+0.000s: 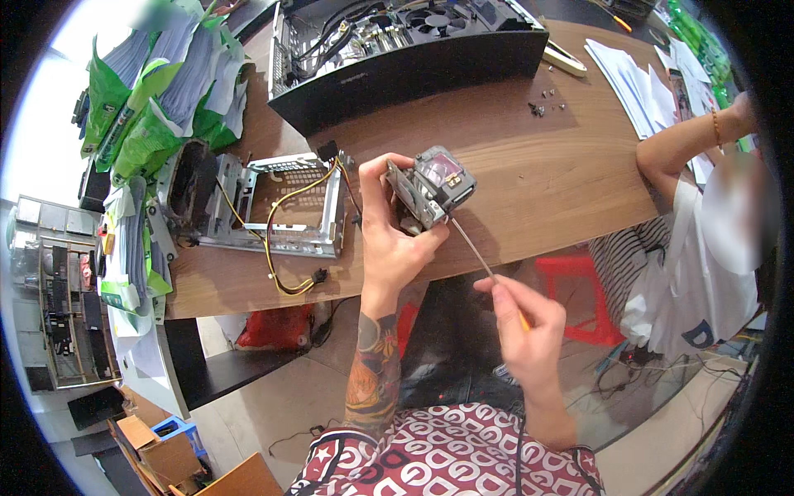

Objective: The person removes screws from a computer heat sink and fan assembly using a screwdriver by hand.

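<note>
My left hand (389, 252) is closed around a small grey boxy module (447, 177) with a pinkish window and a metal bracket, held up above the table's front edge. In my right hand (530, 331) is a screwdriver (475, 248) with a long thin shaft and a yellow-orange handle mostly covered by my fingers. Its tip meets the module's lower edge, close to my left thumb; whether it sits in a screw is too small to tell. Left of my left hand lies a metal drive cage (337, 217) with a yellow and black cable (269, 248) draped over it.
An opened black computer case (413, 83) stands at the back of the wooden table (562, 186). Several loose screws (542, 109) lie right of it, below beige-handled tweezers (565, 59). Green packages (153, 124) pile up at left. Another person's arm (682, 153) rests near papers (633, 91) at right.
</note>
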`<action>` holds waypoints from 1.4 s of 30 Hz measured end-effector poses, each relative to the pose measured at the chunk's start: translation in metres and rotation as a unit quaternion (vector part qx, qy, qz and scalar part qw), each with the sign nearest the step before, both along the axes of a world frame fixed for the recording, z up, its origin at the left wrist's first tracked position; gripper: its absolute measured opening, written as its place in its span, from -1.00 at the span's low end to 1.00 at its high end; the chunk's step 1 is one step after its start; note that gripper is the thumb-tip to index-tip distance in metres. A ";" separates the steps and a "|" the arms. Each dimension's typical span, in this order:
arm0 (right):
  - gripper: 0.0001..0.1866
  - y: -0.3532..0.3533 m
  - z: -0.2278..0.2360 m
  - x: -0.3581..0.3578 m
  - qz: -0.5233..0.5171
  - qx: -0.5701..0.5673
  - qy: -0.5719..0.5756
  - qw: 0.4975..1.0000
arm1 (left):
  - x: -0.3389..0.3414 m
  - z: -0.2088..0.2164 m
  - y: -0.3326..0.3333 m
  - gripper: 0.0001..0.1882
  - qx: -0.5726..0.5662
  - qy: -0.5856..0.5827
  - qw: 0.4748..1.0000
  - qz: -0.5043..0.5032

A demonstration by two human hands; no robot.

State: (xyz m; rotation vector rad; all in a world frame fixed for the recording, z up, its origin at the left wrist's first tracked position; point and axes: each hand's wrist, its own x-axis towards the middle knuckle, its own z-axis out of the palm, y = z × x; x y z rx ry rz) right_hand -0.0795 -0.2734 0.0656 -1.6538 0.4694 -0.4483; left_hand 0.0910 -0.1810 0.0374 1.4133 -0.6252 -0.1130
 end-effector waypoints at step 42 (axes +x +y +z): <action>-0.44 -0.032 -0.001 -0.014 0.221 0.625 -0.033 0.748 | -0.011 -0.006 0.007 -0.26 0.050 -0.034 0.998 0.016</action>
